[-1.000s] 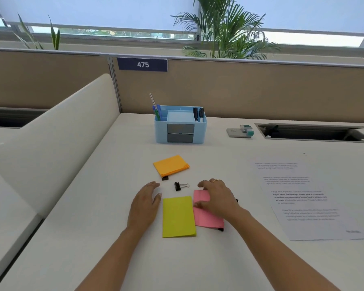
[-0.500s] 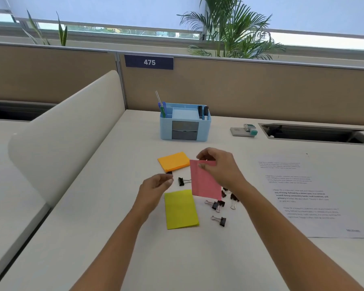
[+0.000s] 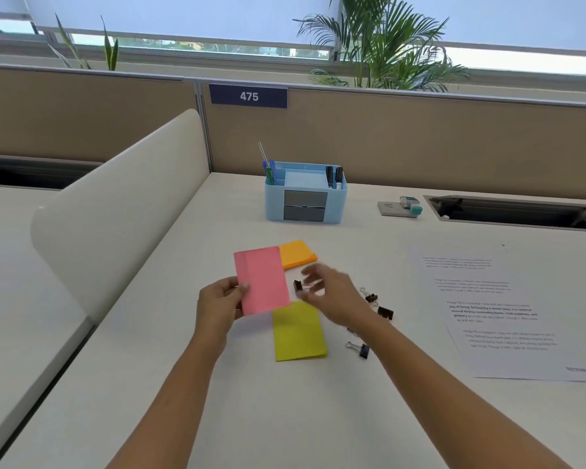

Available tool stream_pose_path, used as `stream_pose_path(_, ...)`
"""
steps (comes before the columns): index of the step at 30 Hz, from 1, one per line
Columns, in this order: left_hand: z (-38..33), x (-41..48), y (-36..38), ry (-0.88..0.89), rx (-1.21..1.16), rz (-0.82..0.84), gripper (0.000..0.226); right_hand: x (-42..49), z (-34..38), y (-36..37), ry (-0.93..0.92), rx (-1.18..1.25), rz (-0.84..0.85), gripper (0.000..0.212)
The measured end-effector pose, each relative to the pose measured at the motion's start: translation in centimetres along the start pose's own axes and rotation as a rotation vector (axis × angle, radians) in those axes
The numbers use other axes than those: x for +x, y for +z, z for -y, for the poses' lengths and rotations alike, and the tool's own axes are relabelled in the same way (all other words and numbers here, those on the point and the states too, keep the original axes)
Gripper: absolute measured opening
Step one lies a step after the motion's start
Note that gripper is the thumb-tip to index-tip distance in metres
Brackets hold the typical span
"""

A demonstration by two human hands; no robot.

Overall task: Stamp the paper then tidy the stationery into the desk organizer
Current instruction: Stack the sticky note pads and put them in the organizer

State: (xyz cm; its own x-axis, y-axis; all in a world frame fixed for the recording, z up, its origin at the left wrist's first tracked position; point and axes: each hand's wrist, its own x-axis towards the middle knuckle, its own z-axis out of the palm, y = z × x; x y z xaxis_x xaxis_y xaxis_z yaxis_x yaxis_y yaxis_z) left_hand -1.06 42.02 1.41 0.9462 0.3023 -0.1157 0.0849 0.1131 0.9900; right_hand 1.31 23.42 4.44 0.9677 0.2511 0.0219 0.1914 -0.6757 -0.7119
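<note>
My left hand (image 3: 221,301) pinches the left edge of a pink sticky-note pad (image 3: 262,280) and holds it above the desk. My right hand (image 3: 332,292), blurred and with fingers spread, hovers empty over a black binder clip (image 3: 297,286). A yellow pad (image 3: 298,331) lies flat below the pink one, and an orange pad (image 3: 297,253) lies behind it. Several more binder clips (image 3: 372,297) are scattered to the right. The blue desk organizer (image 3: 306,195) with pens stands at the back. The printed paper (image 3: 498,309) lies at right.
A stamp with a teal cap (image 3: 407,205) and its pad sit right of the organizer. An open cable recess (image 3: 518,213) runs along the back right. A white curved divider (image 3: 115,211) borders the desk on the left, and a brown partition stands behind.
The pink pad passed from my right hand to my left and moved left. My right hand let go and dropped toward the binder clips.
</note>
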Motion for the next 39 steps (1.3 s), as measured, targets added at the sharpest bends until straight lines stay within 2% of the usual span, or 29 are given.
stream_pose_path(2, 0.3, 0.0, -0.7, -0.03, -0.003, -0.027, 0.022, -0.8, -0.9, 1.0, 0.039, -0.165, 0.2, 0.062)
stream_pose_path(3, 0.5, 0.0, -1.0, -0.041, 0.007, -0.036, 0.024, -1.1, -1.2, 1.4, 0.054, -0.232, 0.249, 0.07)
stream_pose_path(6, 0.8, -0.1, -1.7, -0.066, 0.026, -0.053, 0.026, -1.5, -1.4, 1.8, 0.069, -0.336, 0.255, 0.08)
stream_pose_path(14, 1.2, -0.1, -2.2, -0.092, 0.035, -0.106, 0.03, -0.9, -1.9, 1.7, 0.083, -0.374, 0.237, 0.084)
stream_pose_path(19, 1.4, -0.2, -1.9, -0.104, 0.006, -0.132, 0.029, -0.5, -2.5, 1.3, 0.073, -0.149, 0.093, 0.053)
stream_pose_path(22, 1.4, -0.3, -1.9, -0.114, -0.01, -0.157, 0.028, -0.4, -2.9, 0.8, 0.114, 0.026, 0.033, 0.044)
stream_pose_path(25, 1.5, -0.3, -1.9, -0.133, -0.01, -0.171, 0.029, -0.2, -3.1, 0.2, 0.183, 0.202, 0.024, 0.042)
stream_pose_path(28, 1.6, -0.2, -1.8, -0.157, -0.017, -0.169, 0.03, -0.1, -2.8, -0.9, 0.187, 0.434, 0.061, 0.032)
stream_pose_path(32, 1.3, -0.3, -1.3, -0.174, -0.051, -0.151, 0.031, -0.1, -1.6, -2.4, 0.057, 0.532, -0.047, 0.016)
stream_pose_path(36, 1.0, -0.9, -0.3, -0.213, -0.109, -0.077, 0.028, -0.4, -0.8, -2.3, -0.288, 0.383, -0.215, 0.026)
stream_pose_path(39, 0.8, -1.5, 0.7, -0.254, -0.165, -0.029, 0.029, -0.5, -0.7, -0.7, -0.487, 0.281, -0.26, 0.019)
